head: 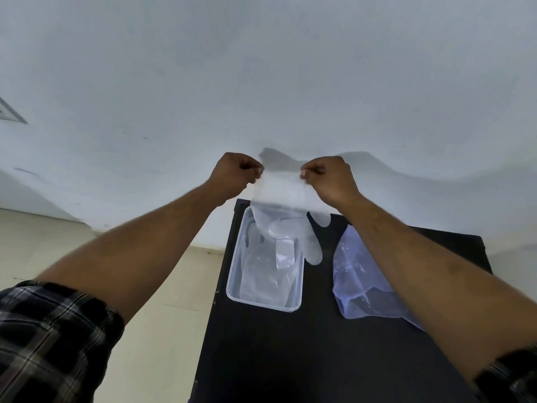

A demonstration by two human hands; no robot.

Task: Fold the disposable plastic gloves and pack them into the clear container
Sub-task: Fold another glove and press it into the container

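Disposable plastic glove [283,196] held aloft by its cuff, pinched between left hand [235,175] and right hand [331,178], fingers dangling over clear container [232,289] on black worktop [290,359], glove pile [360,274] at 3 o'clock of the container

A dark surface [290,359] stands against the far wall. On its left part lies a clear container [232,289] holding folded plastic; to the right, apart from it, rests a heap of plastic gloves [360,274].
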